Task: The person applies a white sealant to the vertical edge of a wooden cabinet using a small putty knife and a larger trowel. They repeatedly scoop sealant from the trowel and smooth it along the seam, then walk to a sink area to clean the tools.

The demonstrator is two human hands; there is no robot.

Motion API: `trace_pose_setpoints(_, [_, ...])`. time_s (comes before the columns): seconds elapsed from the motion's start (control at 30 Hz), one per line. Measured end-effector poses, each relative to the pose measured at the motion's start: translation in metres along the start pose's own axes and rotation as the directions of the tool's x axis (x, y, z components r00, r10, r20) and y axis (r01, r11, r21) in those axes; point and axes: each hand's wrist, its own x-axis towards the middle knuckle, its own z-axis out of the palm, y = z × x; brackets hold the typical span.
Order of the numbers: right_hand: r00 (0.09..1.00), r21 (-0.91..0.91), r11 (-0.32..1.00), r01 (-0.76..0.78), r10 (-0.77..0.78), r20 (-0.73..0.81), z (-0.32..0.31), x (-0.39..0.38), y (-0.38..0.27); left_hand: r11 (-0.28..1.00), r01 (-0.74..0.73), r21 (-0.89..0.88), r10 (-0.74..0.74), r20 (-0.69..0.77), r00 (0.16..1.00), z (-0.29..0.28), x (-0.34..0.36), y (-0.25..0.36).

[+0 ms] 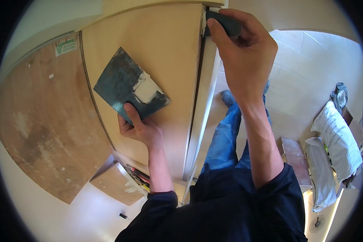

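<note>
My left hand [143, 131] grips a dark, flat metal plate [119, 80] by its lower edge, thumb on top. A lump of off-white putty [146, 89] is spread near the plate's right corner. Higher up, my right hand [250, 54] pinches a small dark scraper blade [228, 25] between thumb and fingers. The blade's end meets the upper right edge of a pale wooden panel [149, 34], where whitish filler shows. Along that edge runs a narrow dark gap [197, 84], with a pale strip beside it.
A stained brown plywood board [36, 113] stands at left. Below it sit a smaller board [117, 185] and several tools [138, 175] in a tray-like space. White sacks [339, 139] and a brown board [295, 159] lie at right on the tiled floor [298, 92].
</note>
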Motion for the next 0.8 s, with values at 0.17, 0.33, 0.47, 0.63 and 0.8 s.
trace_pose_setpoints(0.17, [1.0, 0.058, 0.998, -0.002, 0.003, -0.012, 0.008, -0.001, -0.007, 0.998, 0.008, -0.063, -0.009, -0.015, 1.0, 0.003, -0.002, 0.0])
trace_pose_setpoints(0.33, [0.999, -0.154, 0.987, 0.034, -0.034, 0.004, 0.007, -0.007, -0.016, 0.998, 0.029, -0.053, -0.028, 0.011, 1.0, -0.002, -0.003, 0.001])
trace_pose_setpoints(0.47, [0.992, -0.29, 0.95, 0.116, -0.127, -0.019, 0.012, -0.01, -0.016, 0.998, 0.005, -0.061, -0.004, 0.018, 1.0, -0.005, -0.003, -0.003])
trace_pose_setpoints(0.63, [0.985, -0.378, 0.915, 0.144, -0.17, -0.035, 0.016, -0.011, -0.02, 0.999, 0.026, -0.027, -0.026, -0.018, 0.999, -0.007, -0.004, -0.005])
trace_pose_setpoints(0.8, [0.986, -0.395, 0.908, 0.14, -0.166, -0.033, 0.015, -0.016, -0.028, 0.997, 0.022, -0.07, -0.021, 0.014, 1.0, -0.011, -0.008, -0.001])
